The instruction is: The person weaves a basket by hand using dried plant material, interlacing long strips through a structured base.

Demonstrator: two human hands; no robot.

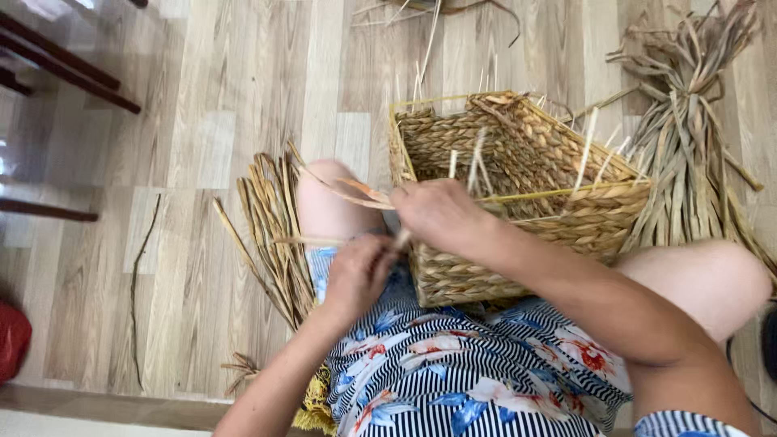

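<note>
Woven basket between knees, dried-reed bundles beside, both hands at rim.

Our count, kind by kind

We see one woven basket, two hands, two bundles of dried leaves, and one red object at the edge.

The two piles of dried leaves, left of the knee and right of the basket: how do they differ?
The left pile lies flat on the floor as loose strands; the right bundle is gathered, fanning outward. The left one is smaller, the right bulkier. Both are tan dried fibre like the woven basket.
</note>
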